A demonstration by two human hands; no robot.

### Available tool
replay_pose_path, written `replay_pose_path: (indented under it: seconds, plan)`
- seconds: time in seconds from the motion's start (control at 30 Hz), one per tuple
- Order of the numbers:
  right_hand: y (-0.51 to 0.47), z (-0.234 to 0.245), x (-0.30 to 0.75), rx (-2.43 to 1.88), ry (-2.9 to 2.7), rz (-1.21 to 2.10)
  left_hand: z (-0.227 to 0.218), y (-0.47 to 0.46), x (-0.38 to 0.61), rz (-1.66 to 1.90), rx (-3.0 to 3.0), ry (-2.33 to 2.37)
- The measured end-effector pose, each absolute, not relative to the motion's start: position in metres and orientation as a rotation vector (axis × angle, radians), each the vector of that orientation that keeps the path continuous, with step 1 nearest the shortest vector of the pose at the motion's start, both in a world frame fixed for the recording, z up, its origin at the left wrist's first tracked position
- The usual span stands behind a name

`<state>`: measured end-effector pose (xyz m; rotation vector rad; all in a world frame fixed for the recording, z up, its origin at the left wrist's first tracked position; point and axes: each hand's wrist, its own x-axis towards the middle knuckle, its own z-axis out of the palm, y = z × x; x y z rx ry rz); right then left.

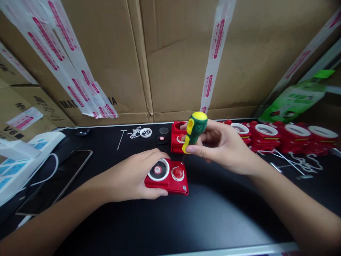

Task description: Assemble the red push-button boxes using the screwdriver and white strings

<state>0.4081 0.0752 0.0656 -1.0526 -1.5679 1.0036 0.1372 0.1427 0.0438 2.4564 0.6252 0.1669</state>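
A red box-shaped device (173,185) lies on the black table, with a white-ringed round window and a red dome on its top face. My left hand (141,174) grips its left end, fingers behind and thumb along the front side. In my right hand (220,145) is a green and yellow screwdriver (197,128), held nearly upright. Its tip meets the device's far right corner, at a screw. Another screw shows at the near right corner. Just behind, a second red device (176,140) is partly hidden by my right hand and the screwdriver.
Several red devices (266,133) line the right back, with metal T-shaped rods (289,163) before them. A white ring (145,133), cord and another T-shaped rod (122,139) lie behind my left hand. A phone (57,179) and power strip (32,156) occupy the left; cardboard boxes (176,64) wall the back.
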Motion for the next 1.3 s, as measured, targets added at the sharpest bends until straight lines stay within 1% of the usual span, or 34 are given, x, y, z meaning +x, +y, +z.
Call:
replay_pose_path:
  seconds: [0.23, 0.4, 0.5, 0.57, 0.77, 1.1, 1.2, 1.3]
  plan:
    - [0.065, 0.069, 0.403, -1.046, -1.675, 1.004, 0.042, 0.143, 0.133, 0.172, 2.462, 0.62]
    - [0.065, 0.068, 0.403, -1.019, -1.731, 0.872, 0.043, 0.144, 0.133, 0.166, 2.448, 0.637]
    - [0.069, 0.066, 0.402, -1.017, -1.705, 0.733, 0.042, 0.145, 0.134, 0.176, 2.447, 0.629]
    - [0.071, 0.065, 0.401, -1.049, -1.655, 0.703, 0.041, 0.145, 0.134, 0.17, 2.44, 0.622]
    - [0.073, 0.064, 0.396, -1.101, -1.458, 0.814, 0.04, 0.144, 0.133, 0.173, 2.442, 0.61]
    - [0.071, 0.07, 0.399, -1.046, -1.555, 0.877, 0.04, 0.145, 0.134, 0.154, 2.468, 0.637]
    - [0.071, 0.067, 0.403, -0.982, -1.602, 0.85, 0.04, 0.144, 0.133, 0.162, 2.476, 0.636]
    - [0.072, 0.064, 0.405, -1.024, -1.63, 0.779, 0.041, 0.144, 0.133, 0.148, 2.465, 0.628]
